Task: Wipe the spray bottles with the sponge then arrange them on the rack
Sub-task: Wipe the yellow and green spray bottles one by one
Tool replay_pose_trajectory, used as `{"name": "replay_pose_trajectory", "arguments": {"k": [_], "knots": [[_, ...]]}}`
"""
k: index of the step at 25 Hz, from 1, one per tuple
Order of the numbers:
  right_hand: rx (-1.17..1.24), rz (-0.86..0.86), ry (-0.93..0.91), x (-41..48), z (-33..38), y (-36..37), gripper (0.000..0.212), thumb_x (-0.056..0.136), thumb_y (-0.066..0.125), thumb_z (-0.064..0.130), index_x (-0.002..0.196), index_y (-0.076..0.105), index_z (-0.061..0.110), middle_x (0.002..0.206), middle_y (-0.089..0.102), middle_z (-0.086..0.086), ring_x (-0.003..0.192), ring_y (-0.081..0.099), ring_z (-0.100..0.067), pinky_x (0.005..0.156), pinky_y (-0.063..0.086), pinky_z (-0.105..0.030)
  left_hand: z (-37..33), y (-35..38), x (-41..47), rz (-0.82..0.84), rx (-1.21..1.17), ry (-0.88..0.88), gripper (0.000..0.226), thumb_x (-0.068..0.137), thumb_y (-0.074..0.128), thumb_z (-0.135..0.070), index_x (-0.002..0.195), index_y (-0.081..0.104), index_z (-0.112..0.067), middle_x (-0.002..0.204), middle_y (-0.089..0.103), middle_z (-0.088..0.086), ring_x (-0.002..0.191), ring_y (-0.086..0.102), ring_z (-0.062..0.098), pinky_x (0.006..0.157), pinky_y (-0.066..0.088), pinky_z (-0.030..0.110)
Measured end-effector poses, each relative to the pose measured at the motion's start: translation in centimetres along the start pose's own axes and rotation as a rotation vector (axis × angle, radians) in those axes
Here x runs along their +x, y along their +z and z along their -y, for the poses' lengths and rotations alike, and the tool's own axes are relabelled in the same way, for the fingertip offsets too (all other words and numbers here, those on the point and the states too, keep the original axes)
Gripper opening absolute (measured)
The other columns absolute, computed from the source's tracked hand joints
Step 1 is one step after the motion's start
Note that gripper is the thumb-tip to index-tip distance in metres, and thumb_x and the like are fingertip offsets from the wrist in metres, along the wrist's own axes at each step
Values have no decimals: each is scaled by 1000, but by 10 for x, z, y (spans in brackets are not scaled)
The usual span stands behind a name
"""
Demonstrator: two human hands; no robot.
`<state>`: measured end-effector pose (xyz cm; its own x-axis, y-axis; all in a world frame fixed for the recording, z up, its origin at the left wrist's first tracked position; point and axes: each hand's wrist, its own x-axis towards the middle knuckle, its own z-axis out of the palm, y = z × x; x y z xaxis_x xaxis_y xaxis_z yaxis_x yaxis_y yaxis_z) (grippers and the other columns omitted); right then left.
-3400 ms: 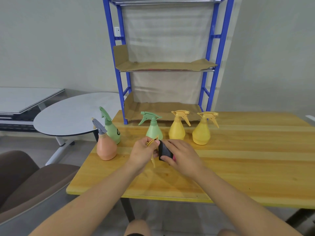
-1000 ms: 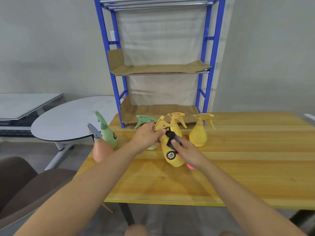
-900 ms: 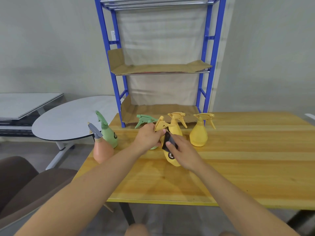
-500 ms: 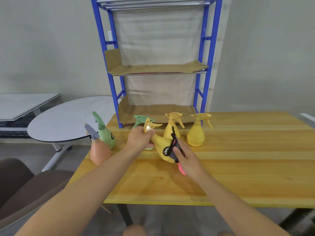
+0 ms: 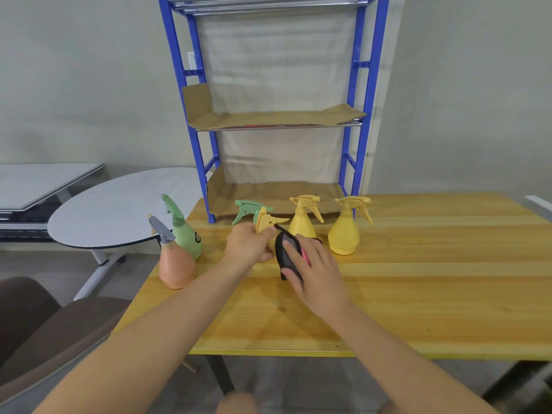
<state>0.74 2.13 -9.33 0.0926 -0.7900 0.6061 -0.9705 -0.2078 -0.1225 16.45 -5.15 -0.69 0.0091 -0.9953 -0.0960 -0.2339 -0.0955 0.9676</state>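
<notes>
Yellow plastic spray bottle (image 5: 264,222) is tilted just in front of the blue metal rack (image 5: 206,162), above the wooden table (image 5: 418,279); your hands hide its base. Your left hand (image 5: 249,245) is wrapped round its neck below the trigger head. Your right hand (image 5: 313,264) clamps the black-and-pink sponge (image 5: 285,255) against the bottle's body, fingers curled over it. Two upright yellow bottles (image 5: 343,237) stand in front of the rack's right half. A green trigger head (image 5: 246,207) shows behind your left hand. Left of the rack stand a green bottle (image 5: 185,237) and a peach bottle (image 5: 176,264).
</notes>
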Motion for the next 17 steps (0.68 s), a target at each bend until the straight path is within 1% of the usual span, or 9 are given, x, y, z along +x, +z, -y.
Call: {"name": "replay_pose_trajectory", "arguments": {"k": [2, 4, 6, 9, 10, 12, 14, 16, 17], "knots": [[110, 69, 7, -6, -9, -4, 66, 97, 46, 57, 156, 26, 35, 158, 32, 0, 145, 32, -21, 113, 40, -40, 2, -3, 2, 29, -74, -48, 22, 91, 75, -26, 100, 68, -8, 90, 77, 13, 70, 78, 24, 73, 65, 44], [288, 180, 107, -5, -13, -11, 75, 91, 58, 59, 155, 23, 41, 156, 26, 8, 142, 30, -13, 112, 41, -33, 3, -2, 1, 70, -130, -85, 22, 91, 75, -24, 104, 68, -7, 95, 77, 14, 74, 78, 25, 73, 65, 43], [486, 238, 207, 0, -15, -19, 82, 84, 70, 55, 152, 26, 45, 147, 29, 14, 134, 35, -7, 106, 44, -25, 1, -1, -1, 120, -138, -90, 20, 93, 73, -23, 106, 69, -8, 100, 76, 13, 81, 77, 24, 73, 65, 40], [713, 251, 317, 12, -24, -28, 82, 77, 80, 48, 146, 36, 46, 137, 40, 17, 125, 44, -2, 94, 47, -17, -6, -2, -3, 234, -120, -28, 27, 94, 71, -31, 112, 67, -12, 109, 74, 13, 93, 75, 23, 83, 64, 38], [792, 257, 351, 15, -25, -30, 81, 76, 81, 48, 145, 38, 45, 136, 44, 17, 125, 46, -3, 94, 49, -19, -10, -3, -3, 256, -108, -14, 34, 94, 70, -35, 119, 62, -13, 111, 73, 12, 94, 75, 22, 85, 63, 38], [965, 293, 422, 18, -28, -33, 78, 75, 83, 45, 143, 43, 44, 135, 51, 15, 124, 52, -6, 95, 55, -27, -16, -4, -4, 280, -31, 45, 52, 96, 66, -39, 138, 43, -20, 113, 70, 8, 92, 76, 20, 87, 62, 37], [1139, 336, 495, 18, -30, -34, 72, 78, 84, 35, 140, 49, 40, 132, 59, 10, 117, 61, -11, 90, 57, -30, -19, -9, -5, 362, 120, 204, 62, 98, 60, -44, 149, 25, -41, 121, 64, -2, 94, 75, 18, 85, 61, 32], [1307, 369, 574, 15, -35, -34, 68, 80, 84, 29, 139, 52, 37, 126, 65, 1, 106, 69, -19, 76, 56, -43, -20, -22, -2, 466, 433, 369, 65, 93, 60, -58, 148, 25, -54, 138, 43, -11, 115, 63, 16, 92, 54, 30], [1369, 399, 596, 13, -39, -35, 66, 81, 83, 29, 140, 53, 36, 125, 67, -4, 101, 71, -23, 68, 52, -47, -19, -30, 3, 476, 641, 469, 66, 89, 64, -62, 145, 30, -56, 144, 31, -12, 129, 48, 17, 100, 47, 33]]}}
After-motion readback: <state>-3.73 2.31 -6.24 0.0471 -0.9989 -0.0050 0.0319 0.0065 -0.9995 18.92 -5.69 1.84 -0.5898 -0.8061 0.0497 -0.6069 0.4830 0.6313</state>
